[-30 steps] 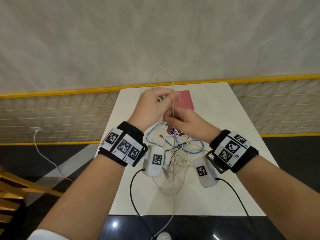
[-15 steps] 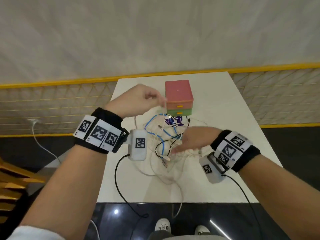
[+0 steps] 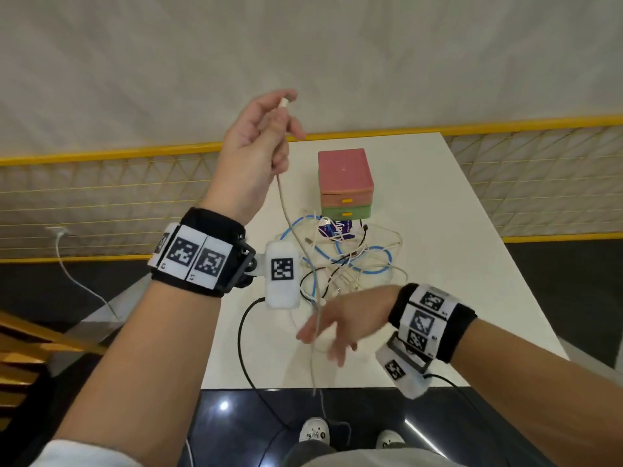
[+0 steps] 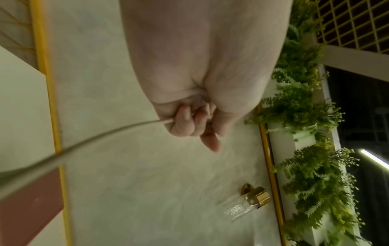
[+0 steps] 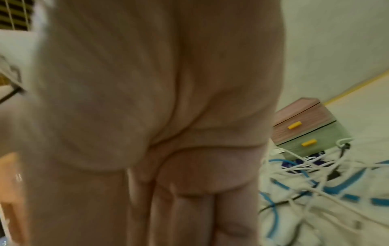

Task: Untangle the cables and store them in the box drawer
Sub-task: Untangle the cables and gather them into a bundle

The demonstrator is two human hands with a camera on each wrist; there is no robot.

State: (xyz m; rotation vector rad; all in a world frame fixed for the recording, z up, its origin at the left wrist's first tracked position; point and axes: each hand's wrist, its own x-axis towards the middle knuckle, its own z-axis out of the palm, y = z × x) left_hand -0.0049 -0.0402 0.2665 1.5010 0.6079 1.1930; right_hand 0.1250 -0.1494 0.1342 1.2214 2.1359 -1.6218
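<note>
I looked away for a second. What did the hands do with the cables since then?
The left hand rose, lifting a beige cable by its end, out of the tangle. The right hand came back to the table's near side, fingers spread, the cable running past it. The box stayed put, drawers closed.

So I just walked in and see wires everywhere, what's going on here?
A person is untangling cables. Their left hand grips one white cable near its plug and holds it raised above the table. The right hand, fingers loose, is low along the same cable where it hangs past the table's near edge. The tangled pile lies before the closed drawer box.
</note>
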